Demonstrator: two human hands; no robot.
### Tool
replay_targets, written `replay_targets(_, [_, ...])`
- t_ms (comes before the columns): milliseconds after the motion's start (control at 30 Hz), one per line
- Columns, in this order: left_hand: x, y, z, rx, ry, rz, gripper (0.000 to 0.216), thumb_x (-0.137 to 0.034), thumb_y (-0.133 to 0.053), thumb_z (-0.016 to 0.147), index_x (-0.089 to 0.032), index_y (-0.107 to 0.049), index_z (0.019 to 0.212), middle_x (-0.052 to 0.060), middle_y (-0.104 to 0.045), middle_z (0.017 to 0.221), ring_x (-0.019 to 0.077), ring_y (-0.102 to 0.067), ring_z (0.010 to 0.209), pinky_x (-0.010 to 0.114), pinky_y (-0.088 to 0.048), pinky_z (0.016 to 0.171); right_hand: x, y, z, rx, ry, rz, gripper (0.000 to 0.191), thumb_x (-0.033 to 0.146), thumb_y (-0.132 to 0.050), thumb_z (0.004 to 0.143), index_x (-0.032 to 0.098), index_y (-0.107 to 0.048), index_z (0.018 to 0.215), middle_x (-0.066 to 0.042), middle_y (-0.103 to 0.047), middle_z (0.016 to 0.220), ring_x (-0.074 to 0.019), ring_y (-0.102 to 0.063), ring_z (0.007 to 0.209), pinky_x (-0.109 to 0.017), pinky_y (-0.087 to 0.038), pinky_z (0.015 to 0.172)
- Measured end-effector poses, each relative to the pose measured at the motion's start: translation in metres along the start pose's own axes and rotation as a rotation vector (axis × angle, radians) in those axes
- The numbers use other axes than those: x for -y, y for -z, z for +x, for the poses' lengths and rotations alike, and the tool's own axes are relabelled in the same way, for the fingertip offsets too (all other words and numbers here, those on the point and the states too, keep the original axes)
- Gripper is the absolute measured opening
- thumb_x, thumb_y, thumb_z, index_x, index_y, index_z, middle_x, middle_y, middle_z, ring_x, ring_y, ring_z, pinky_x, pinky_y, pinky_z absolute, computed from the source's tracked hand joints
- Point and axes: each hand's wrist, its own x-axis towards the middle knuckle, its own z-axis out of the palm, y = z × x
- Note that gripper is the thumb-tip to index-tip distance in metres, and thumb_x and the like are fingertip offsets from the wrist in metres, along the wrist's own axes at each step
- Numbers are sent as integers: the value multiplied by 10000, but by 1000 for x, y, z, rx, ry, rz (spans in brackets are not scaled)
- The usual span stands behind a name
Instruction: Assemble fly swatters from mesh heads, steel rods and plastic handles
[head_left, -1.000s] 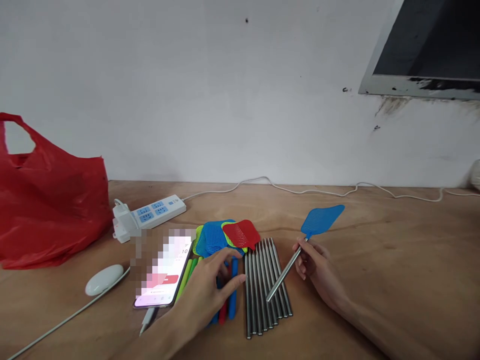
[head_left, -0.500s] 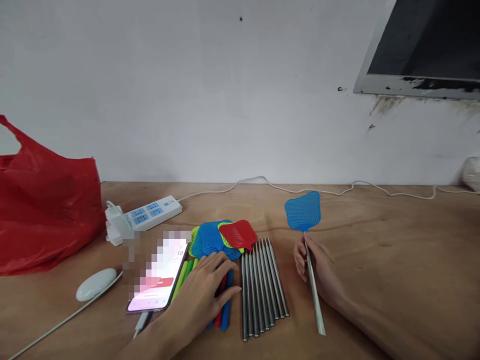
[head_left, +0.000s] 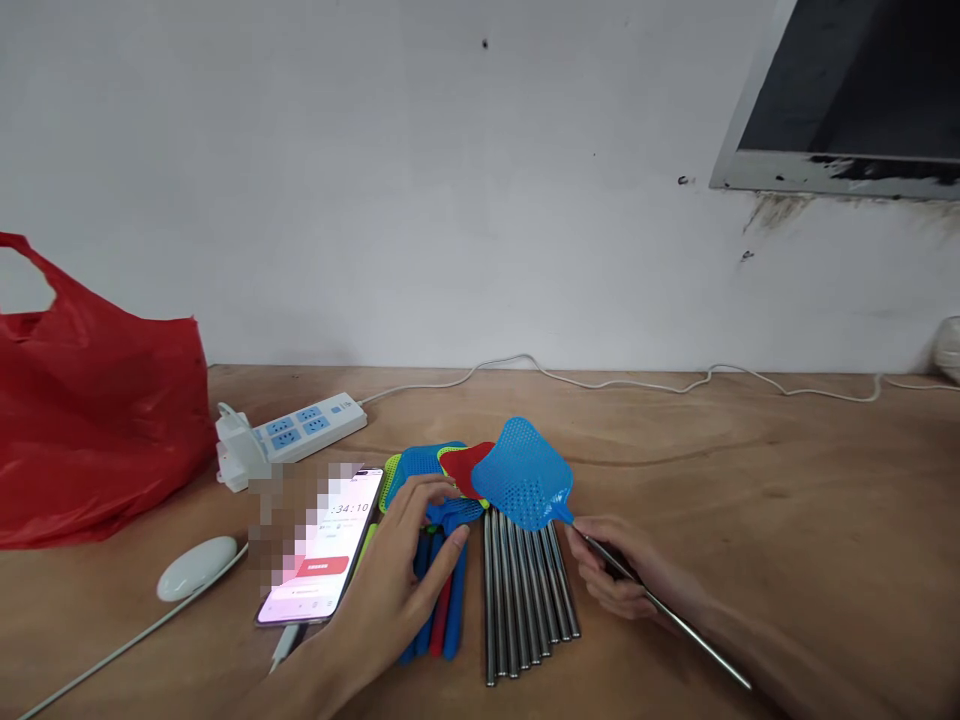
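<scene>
My right hand (head_left: 619, 570) is closed around the metal rod of a fly swatter (head_left: 523, 475). Its blue mesh head tilts left over the tops of several loose metal rods (head_left: 525, 600), which lie side by side. My left hand (head_left: 409, 570) has its thumb and fingers apart, hovering above several coloured tube handles (head_left: 452, 610) in blue, red and green; I see nothing in its grasp. Behind that hand lie overlapping loose swatter heads (head_left: 416, 465) in blue, yellow-green and red, partly covered by the hand and the held swatter.
A lit phone (head_left: 330, 550) lies left of my left hand, with a cable plugged in. Farther left are a white oval device (head_left: 196, 568), a power strip (head_left: 311, 425) and a red plastic bag (head_left: 97, 420). A thin white cord (head_left: 525, 357) runs along the wall.
The held swatter has swung left from nearly upright, its head now over the metal rods and the red head. My left hand has lifted slightly and its fingers have curled up.
</scene>
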Motion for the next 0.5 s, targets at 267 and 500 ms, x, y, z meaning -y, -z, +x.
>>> replay_targets(267, [6,-4,-4,15,108,-61,308,-414,-491,987,-295,-449,1268,39,-663,1072,240,-643,971,396,-520,836,-1,-17,-10,57,-21,-311,509,669,-482,871,228,-439,620,93,-366,399,-58,-197,332,-236,-116,349])
replay_targets(500, [1,-5,-2,97,196,-453,319,-432,-554,956,-285,-423,1207,-79,-562,690,143,-575,611,254,-496,573,-1,-13,-12,65,89,-492,548,652,-432,920,230,-419,570,74,-336,458,-88,-263,421,-257,-199,439])
